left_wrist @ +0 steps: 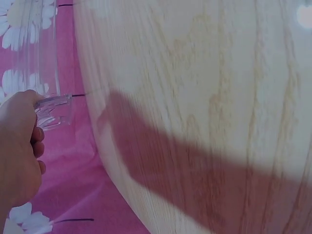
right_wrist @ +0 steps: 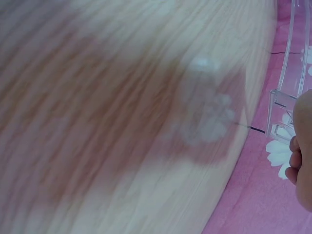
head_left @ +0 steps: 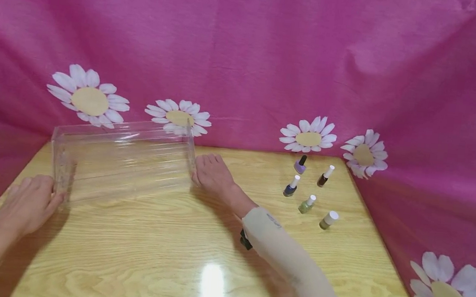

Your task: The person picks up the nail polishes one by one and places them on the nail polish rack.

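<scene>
Between my two hands is a clear plastic tiered rack (head_left: 124,166), tilted with its right end farther back. At its left end, my left hand (head_left: 28,202) grips the side panel, thumb toward the front. My right hand (head_left: 216,175) holds the opposite end. In the left wrist view, curled fingers wrap a corner of the clear rack (left_wrist: 53,109). The right wrist view shows the other end of the rack (right_wrist: 280,114) in the right hand (right_wrist: 303,151), cut off by the frame edge. Whether the rack touches the table is hard to tell.
Several nail polish bottles stand at the right of the wooden table (head_left: 145,264), among them a lilac one (head_left: 300,165), a dark blue one (head_left: 290,187) and a green one (head_left: 307,204). A pink daisy-print cloth (head_left: 250,63) hangs behind and beside the table.
</scene>
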Demonstrator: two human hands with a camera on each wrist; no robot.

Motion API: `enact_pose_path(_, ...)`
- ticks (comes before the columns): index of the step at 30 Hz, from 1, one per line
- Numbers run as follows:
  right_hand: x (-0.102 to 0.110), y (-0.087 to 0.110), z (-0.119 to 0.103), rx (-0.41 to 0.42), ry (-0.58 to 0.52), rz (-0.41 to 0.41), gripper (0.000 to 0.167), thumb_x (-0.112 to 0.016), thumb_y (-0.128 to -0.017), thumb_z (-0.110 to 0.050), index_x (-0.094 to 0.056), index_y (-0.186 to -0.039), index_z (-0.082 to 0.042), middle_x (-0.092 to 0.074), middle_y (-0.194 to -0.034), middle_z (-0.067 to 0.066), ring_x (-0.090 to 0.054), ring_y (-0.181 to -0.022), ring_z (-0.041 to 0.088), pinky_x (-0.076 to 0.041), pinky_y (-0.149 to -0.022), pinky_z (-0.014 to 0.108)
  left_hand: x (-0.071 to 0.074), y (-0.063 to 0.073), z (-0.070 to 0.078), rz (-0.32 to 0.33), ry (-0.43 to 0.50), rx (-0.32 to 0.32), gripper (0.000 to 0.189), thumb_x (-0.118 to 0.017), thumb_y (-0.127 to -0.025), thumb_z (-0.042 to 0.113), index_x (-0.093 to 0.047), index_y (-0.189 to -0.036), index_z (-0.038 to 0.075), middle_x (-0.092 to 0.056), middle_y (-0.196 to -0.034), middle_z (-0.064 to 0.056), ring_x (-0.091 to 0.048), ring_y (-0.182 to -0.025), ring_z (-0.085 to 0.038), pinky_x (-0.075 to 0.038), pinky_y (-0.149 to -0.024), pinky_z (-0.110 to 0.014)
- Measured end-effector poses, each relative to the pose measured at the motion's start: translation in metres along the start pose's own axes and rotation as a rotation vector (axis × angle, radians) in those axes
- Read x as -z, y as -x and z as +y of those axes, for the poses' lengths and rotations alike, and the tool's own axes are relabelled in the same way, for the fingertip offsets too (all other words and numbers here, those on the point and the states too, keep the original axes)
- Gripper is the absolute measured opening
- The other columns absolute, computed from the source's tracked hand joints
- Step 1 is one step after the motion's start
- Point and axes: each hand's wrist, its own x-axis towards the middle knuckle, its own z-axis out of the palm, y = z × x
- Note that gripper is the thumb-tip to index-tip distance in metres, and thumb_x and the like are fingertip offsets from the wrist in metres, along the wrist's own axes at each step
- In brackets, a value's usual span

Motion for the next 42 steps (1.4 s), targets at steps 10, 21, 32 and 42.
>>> enact_pose_path(10,0.009,0.020,0.016,-0.074,-0.122,-0.097,0.018,-0.048,-0.100,-0.022,-0.046,-0.098,-0.005,-0.046,-0.083,0.007,-0.049,-0.086,0.027,-0.037,-0.079,0.036,-0.004,-0.017,0.014,-0.012,0.025,-0.044,0.026,-0.059,-0.093,0.013,-0.046,-0.070,0.012,-0.046,-0.072,-0.004,-0.047,-0.068,-0.033,-0.031,-0.056,-0.044)
enact_pose_path(21,0.013,0.046,0.036,-0.120,-0.127,-0.099,0.019,-0.048,-0.100,-0.023,-0.044,-0.097,-0.005,-0.043,-0.082,0.007,-0.048,-0.086,0.026,-0.036,-0.078,0.036,-0.015,-0.040,0.032,-0.002,0.045,-0.125,0.021,-0.061,-0.091,0.013,-0.048,-0.075,0.009,-0.049,-0.076,-0.009,-0.051,-0.076,-0.040,-0.034,-0.059,-0.050)
enact_pose_path(32,0.019,0.068,0.050,-0.147,-0.103,-0.098,0.021,-0.046,-0.101,-0.024,-0.046,-0.101,-0.003,-0.044,-0.085,0.009,-0.046,-0.084,0.028,-0.037,-0.077,0.038,-0.025,-0.056,0.049,0.017,0.055,-0.176,0.019,-0.060,-0.091,0.012,-0.048,-0.077,0.008,-0.049,-0.076,-0.010,-0.051,-0.077,-0.041,-0.034,-0.060,-0.050)
enact_pose_path(42,0.019,0.082,0.061,-0.211,-0.139,-0.158,0.021,-0.049,-0.102,-0.022,-0.045,-0.103,-0.001,-0.044,-0.087,0.011,-0.045,-0.086,0.030,-0.038,-0.077,0.041,-0.036,-0.069,0.064,0.035,0.067,-0.221,0.020,-0.061,-0.090,0.013,-0.047,-0.076,0.007,-0.049,-0.074,-0.010,-0.051,-0.074,-0.040,-0.036,-0.058,-0.051)
